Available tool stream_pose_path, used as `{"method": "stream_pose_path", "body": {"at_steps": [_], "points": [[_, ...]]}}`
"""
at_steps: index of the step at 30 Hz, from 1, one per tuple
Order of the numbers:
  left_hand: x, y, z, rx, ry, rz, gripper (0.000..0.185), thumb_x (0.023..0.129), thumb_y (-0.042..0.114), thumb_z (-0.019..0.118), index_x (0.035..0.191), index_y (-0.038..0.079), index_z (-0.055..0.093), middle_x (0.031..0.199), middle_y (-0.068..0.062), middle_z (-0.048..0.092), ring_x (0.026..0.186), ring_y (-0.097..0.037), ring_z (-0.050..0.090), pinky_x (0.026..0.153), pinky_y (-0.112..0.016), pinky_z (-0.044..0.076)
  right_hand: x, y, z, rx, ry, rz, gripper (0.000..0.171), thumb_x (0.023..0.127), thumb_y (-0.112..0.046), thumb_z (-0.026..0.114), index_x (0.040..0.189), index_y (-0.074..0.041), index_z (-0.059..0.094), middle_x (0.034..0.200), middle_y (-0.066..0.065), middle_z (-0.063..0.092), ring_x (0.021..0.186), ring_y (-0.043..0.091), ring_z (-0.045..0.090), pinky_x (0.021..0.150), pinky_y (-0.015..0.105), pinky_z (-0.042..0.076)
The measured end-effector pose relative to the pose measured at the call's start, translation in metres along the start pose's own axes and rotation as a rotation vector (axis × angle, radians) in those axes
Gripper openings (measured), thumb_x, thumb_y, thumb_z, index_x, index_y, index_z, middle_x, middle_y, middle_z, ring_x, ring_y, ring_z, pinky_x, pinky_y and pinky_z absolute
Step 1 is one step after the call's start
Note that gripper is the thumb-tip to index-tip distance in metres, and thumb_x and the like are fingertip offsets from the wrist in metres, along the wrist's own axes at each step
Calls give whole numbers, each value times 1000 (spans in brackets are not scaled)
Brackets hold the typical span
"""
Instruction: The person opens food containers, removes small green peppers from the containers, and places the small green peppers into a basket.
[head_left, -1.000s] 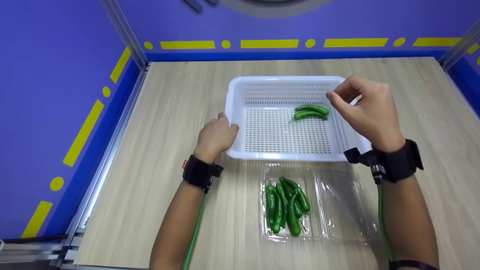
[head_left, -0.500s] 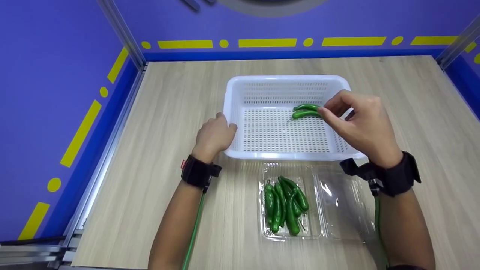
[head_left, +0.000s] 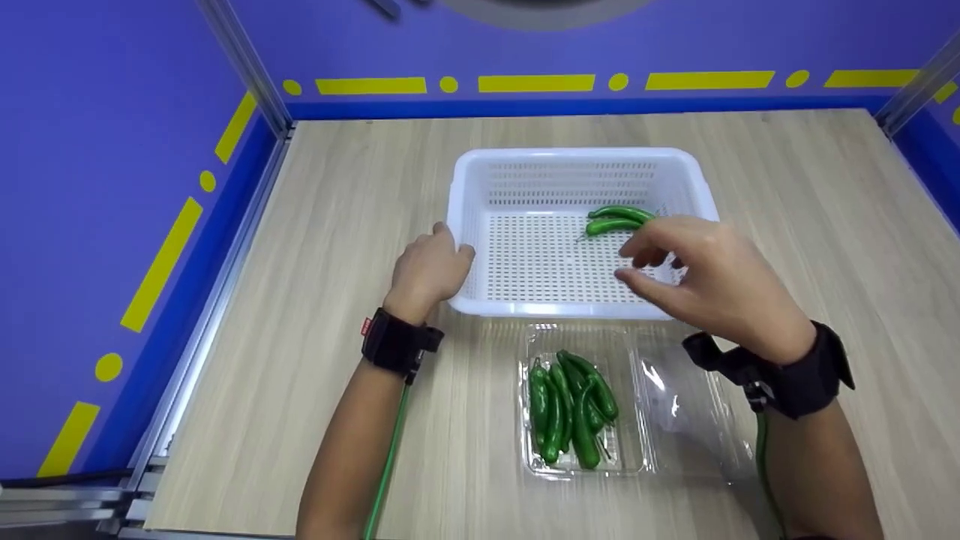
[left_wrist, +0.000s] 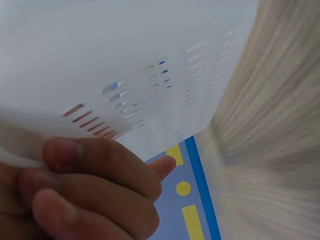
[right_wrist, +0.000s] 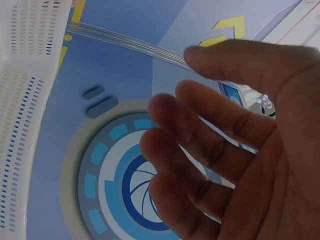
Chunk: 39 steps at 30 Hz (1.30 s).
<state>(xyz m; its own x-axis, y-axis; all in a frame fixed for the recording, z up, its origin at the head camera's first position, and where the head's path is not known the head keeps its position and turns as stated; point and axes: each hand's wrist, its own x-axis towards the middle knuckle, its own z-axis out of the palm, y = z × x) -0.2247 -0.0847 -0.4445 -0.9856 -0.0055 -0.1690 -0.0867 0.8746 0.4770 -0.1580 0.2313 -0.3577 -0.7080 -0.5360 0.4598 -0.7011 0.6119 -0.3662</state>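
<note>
A white perforated plastic basket [head_left: 570,309] stands on the table with two green chili peppers [head_left: 611,226] lying at its right side. My left hand [head_left: 431,270] grips the basket's left rim; in the left wrist view its curled fingers [left_wrist: 100,165] lie against the outer wall. Over the basket's front right corner hovers my right hand [head_left: 705,281], thumb and fingers apart and holding nothing. It partly covers the right ends of the peppers. Nearer me, a clear plastic clamshell box [head_left: 634,450] lies unfolded, with several green chili peppers [head_left: 586,435] in its left half.
The box's clear lid [head_left: 690,420] lies flat to the right, under my right wrist. Blue panels [head_left: 525,45] with yellow marks border the wooden table [head_left: 345,195] at the back and sides. A green cable [head_left: 390,457] runs along my left forearm.
My right hand has come toward me and slightly left, from the basket's right rim to above its front right corner, and its thumb and fingers have spread. The left hand stays on the rim.
</note>
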Motion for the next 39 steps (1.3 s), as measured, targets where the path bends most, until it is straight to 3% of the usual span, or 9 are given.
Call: {"method": "stream_pose_path", "body": {"at_steps": [7, 11, 19, 28, 39], "points": [[0, 1, -2, -2, 1, -6, 56, 101, 36, 44, 136, -7, 48, 96, -15, 65, 79, -27, 65, 63, -40, 50, -4, -12, 4, -6, -132, -122, 19, 84, -16, 82, 99, -17, 72, 94, -10, 71, 85, 6, 66, 76, 27, 54], [0, 1, -2, -4, 0, -6, 54, 102, 37, 44, 134, -6, 49, 97, -15, 65, 81, -28, 65, 65, -41, 50, -9, -22, 6, -23, -226, -108, 22, 83, -20, 83, 103, -18, 73, 98, -9, 72, 90, 8, 67, 79, 32, 55], [0, 1, -3, -7, 0, -3, 52, 101, 35, 44, 133, -6, 50, 95, -15, 65, 78, -27, 65, 61, -39, 49, -14, -41, 20, -27, -517, -35, 35, 81, -21, 82, 115, -22, 73, 106, -9, 73, 99, 13, 69, 85, 38, 55], [-1, -2, -1, -4, 2, -8, 53, 101, 36, 43, 133, -5, 50, 92, -14, 65, 76, -27, 66, 59, -39, 49, -15, -48, 51, -72, -595, -130, 28, 73, -17, 86, 98, -18, 75, 93, -8, 72, 86, 15, 69, 77, 35, 56], [-1, 0, -2, -11, -2, -7, 57, 101, 37, 43, 137, -7, 48, 94, -15, 65, 79, -27, 66, 62, -40, 50, -12, -45, 78, -87, -658, -76, 17, 71, -8, 80, 82, -17, 71, 79, -8, 65, 65, 7, 52, 62, 28, 47]]}}
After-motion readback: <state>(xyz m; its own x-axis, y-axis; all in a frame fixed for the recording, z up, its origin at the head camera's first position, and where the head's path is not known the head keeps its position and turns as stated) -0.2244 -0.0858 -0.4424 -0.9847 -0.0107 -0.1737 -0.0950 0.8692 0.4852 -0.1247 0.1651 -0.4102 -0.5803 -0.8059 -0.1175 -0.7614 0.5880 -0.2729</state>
